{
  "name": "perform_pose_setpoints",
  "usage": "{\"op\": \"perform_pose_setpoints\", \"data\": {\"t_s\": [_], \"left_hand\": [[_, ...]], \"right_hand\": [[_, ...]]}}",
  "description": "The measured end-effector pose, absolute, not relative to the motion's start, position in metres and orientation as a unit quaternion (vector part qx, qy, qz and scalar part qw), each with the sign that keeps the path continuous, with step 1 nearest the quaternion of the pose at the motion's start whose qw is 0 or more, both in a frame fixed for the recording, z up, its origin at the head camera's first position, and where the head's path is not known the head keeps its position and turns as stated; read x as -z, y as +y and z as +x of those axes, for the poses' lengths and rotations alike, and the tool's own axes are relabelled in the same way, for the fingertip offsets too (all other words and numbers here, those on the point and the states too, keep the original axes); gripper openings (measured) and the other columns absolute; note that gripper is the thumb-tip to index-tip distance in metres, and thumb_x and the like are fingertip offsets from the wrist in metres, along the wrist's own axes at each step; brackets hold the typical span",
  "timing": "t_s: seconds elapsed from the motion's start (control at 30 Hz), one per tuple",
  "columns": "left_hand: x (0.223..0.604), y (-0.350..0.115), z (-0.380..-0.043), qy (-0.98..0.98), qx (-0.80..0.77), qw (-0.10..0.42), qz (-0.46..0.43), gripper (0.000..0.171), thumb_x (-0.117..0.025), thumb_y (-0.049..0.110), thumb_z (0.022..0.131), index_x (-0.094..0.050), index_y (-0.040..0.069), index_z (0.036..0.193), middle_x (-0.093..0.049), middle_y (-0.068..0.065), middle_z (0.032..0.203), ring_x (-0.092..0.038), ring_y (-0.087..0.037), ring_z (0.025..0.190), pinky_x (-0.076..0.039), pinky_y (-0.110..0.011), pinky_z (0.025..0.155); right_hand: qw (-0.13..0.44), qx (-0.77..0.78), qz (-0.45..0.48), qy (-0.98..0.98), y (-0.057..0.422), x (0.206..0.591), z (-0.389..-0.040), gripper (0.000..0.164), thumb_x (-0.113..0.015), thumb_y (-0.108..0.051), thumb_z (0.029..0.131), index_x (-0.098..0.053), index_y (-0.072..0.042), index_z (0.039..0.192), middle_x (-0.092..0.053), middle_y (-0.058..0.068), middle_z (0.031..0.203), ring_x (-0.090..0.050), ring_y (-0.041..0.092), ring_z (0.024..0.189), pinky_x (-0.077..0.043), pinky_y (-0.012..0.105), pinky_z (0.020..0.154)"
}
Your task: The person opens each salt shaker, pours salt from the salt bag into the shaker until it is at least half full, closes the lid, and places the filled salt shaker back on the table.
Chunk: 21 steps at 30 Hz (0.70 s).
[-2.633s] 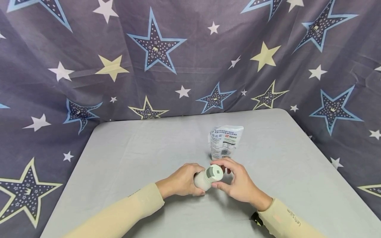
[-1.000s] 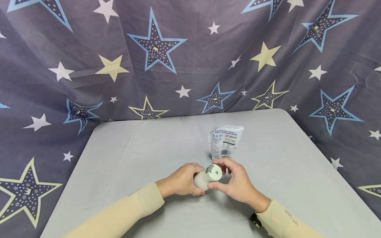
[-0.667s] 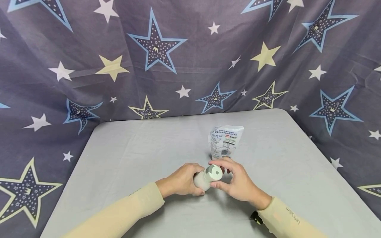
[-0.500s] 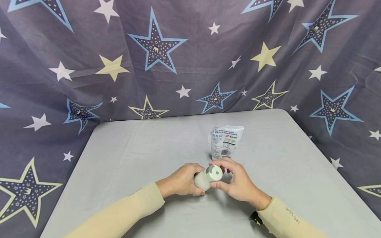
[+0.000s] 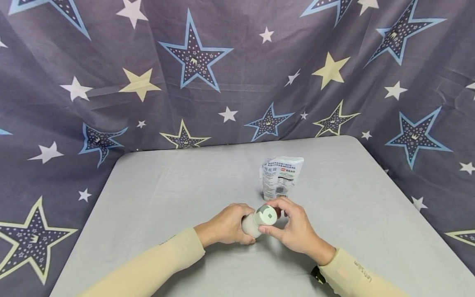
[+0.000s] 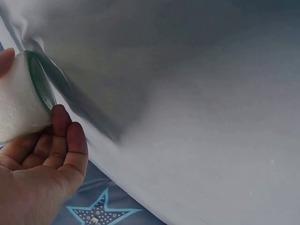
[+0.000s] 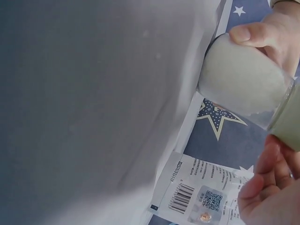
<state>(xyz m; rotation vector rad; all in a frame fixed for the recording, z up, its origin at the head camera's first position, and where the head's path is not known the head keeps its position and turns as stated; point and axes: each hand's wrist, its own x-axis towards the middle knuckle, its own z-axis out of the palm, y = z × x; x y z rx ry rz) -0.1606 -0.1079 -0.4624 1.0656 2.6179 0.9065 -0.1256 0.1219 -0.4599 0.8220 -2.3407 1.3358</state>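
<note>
My left hand (image 5: 231, 225) grips the body of a clear jar (image 7: 243, 77) filled with white granules. The jar leans to the right over the table, its greenish base (image 6: 41, 82) showing in the left wrist view. On top is a pale green lid (image 5: 269, 214) with a darker patch and a small square mark. My right hand (image 5: 298, 229) holds this lid between thumb and curled fingers. In the right wrist view the lid (image 7: 289, 119) sits on the jar's neck.
A white printed pouch (image 5: 281, 175) with Chinese lettering and a barcode stands just behind the right hand. Under everything is a grey cloth-covered table (image 5: 178, 185). A dark star-patterned curtain (image 5: 237, 74) hangs along the back and sides.
My right hand has turned back and forth at the lid; its thumb has now shifted a little left and the lid's square mark has rotated slightly. The left hand and pouch stay put.
</note>
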Motion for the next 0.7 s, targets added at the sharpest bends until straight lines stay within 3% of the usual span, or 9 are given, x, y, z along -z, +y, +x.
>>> {"op": "perform_pose_setpoints", "data": {"t_s": [0.3,0.7], "left_hand": [[0.462,-0.1074,-0.1618,0.871,-0.314,0.086,0.367,0.046,-0.096,0.023,0.067,-0.075,0.015,0.106,-0.069,0.008,0.097,-0.061,-0.004,0.086,-0.051,-0.022,0.076],[0.4608,-0.1079,-0.1611,0.872,-0.312,0.086,0.367,0.043,-0.096,0.023,0.067,-0.074,0.016,0.103,-0.068,0.009,0.095,-0.06,-0.004,0.085,-0.051,-0.022,0.076]], "right_hand": [[0.18,-0.462,0.257,-0.83,0.1181,0.4618,-0.1229,0.043,-0.096,-0.028,0.07,-0.064,-0.023,0.098,-0.063,-0.014,0.089,-0.056,0.013,0.074,-0.046,0.034,0.064],[0.18,-0.456,0.266,-0.83,0.1176,0.4597,-0.1226,0.048,-0.097,-0.03,0.068,-0.065,-0.02,0.103,-0.062,-0.013,0.091,-0.056,0.017,0.075,-0.046,0.034,0.064]]}}
